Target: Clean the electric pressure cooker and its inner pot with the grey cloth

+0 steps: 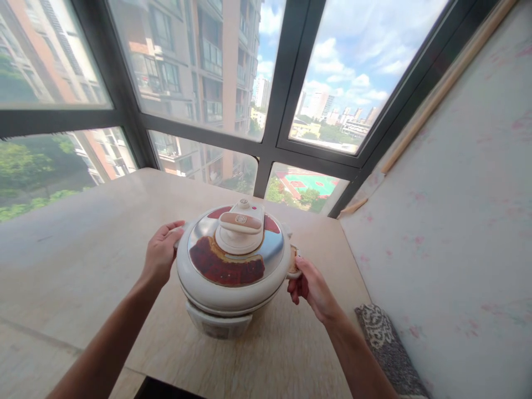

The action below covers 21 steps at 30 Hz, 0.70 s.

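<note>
A round white electric pressure cooker (235, 293) stands on a pale marble-like sill, its lid closed. The lid is shiny metal with dark red patches and a central handle (240, 223). My left hand (162, 252) grips the side handle at the cooker's left, its fingertips partly hidden behind it. On the right, my right hand (310, 285) is closed round the other side handle (294, 263), thumb on top and fingers curled below. A control panel (219, 327) faces the near side, low on the body.
The marble-like sill (100, 249) spreads around the cooker. Dark-framed windows (270, 133) rise behind it, with buildings and a sports court outside. A flowered wall (449, 221) stands at the right. A grey patterned cushion or cloth (386, 343) lies at its foot.
</note>
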### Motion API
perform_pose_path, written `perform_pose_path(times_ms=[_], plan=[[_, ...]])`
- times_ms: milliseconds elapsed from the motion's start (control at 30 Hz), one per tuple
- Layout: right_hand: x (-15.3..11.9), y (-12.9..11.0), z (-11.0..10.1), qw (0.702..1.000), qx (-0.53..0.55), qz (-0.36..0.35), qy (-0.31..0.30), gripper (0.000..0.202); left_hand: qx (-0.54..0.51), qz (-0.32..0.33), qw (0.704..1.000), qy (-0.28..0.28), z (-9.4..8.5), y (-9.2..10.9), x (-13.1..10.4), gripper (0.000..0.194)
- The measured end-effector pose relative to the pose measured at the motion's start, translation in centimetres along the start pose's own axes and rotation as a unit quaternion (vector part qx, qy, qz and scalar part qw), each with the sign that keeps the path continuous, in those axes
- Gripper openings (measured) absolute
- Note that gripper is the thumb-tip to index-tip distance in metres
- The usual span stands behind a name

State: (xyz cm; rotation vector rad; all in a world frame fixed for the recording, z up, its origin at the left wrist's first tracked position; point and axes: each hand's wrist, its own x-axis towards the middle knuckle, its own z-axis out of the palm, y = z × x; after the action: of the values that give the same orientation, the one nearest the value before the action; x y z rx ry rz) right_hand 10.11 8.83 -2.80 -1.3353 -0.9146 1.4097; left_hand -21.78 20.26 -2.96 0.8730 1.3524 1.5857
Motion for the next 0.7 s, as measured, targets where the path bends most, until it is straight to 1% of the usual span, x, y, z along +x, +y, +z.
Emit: perform_pose_path(times_ms=[67,133,167,200,233,300,333,367,433,500,533,567,600,633,700], plan=[[0.4,0.0,-0.7,0.999,-0.028,0.007,-0.017,0.058,0.016,0.014,1.0,-0.001,-0.2,-0.5,-0.2,0.047],[0.7,-0.3,-1.7,0.995,-0.091,0.014,-0.032,0.058,0.021,0.021,1.0,-0.008,-0.4,-0.8,-0.3,0.049],[0.9,-0.6,-2.2,0.99,-0.136,0.007,-0.029,0.059,0.018,0.023,1.0,-0.012,-0.4,-1.0,-0.4,0.05],[1.0,-1.0,-2.6,0.983,-0.185,-0.012,-0.012,0.059,0.01,0.022,1.0,-0.012,-0.4,-1.1,-0.4,0.051],[1.2,-1.5,-2.9,0.971,-0.233,-0.044,0.019,0.06,-0.003,0.018,1.0,-0.011,-0.3,-1.2,-0.5,0.053],[1.3,-2.9,-3.1,0.938,-0.305,-0.131,0.097,0.061,-0.034,0.01,0.999,-0.002,0.0,-1.4,-0.7,0.053],[1.3,-3.7,-2.8,0.921,-0.325,-0.177,0.126,0.061,-0.049,0.009,0.999,0.005,0.1,-1.6,-0.7,0.053],[1.3,-4.6,-2.3,0.905,-0.338,-0.22,0.139,0.058,-0.061,0.009,0.998,0.011,0.3,-1.8,-0.8,0.052],[1.1,-6.7,-0.6,0.877,-0.361,-0.298,0.113,0.05,-0.077,0.012,0.997,0.021,0.5,-2.1,-0.8,0.05],[1.1,-8.7,2.0,0.834,-0.407,-0.37,0.046,0.04,-0.087,0.015,0.996,0.022,0.5,-2.4,-0.7,0.048],[1.1,-9.5,3.5,0.81,-0.438,-0.39,0.017,0.038,-0.09,0.017,0.996,0.02,0.5,-2.5,-0.7,0.047],[1.2,-10.3,5.0,0.787,-0.475,-0.393,0.013,0.037,-0.092,0.018,0.995,0.017,0.5,-2.5,-0.7,0.046],[1.3,-11.0,6.6,0.763,-0.522,-0.38,0.033,0.037,-0.094,0.019,0.995,0.016,0.4,-2.6,-0.6,0.045],[1.5,-11.5,8.1,0.739,-0.57,-0.356,0.051,0.04,-0.094,0.019,0.995,0.016,0.3,-2.6,-0.6,0.044],[2.1,-12.0,10.8,0.704,-0.634,-0.315,0.053,0.047,-0.095,0.019,0.995,0.018,0.3,-2.6,-0.6,0.043]])
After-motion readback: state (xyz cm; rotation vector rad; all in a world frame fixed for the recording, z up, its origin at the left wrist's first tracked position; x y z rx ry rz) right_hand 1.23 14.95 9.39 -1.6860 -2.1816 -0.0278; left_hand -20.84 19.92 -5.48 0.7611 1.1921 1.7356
